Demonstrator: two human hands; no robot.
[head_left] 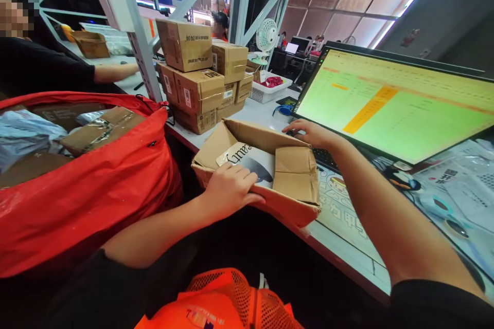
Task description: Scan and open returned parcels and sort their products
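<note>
An orange vest (pixel 235 298) sits closest on my feed, and beyond it the left hand (pixel 230 185) grips the open carton (pixel 294 175) at the edge of the desk (pixel 345 249), while I can't tell whether the right hand (pixel 311 132) holds anything.

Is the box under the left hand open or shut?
Open: no flap closes the top of the box, so a white printed item shows inside it.

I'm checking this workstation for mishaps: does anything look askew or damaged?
Yes: the open carton held by the left hand juts past the edge of the desk, so it looks only partly supported, and its rim seems uneven and worn. No spill is visible.
</note>
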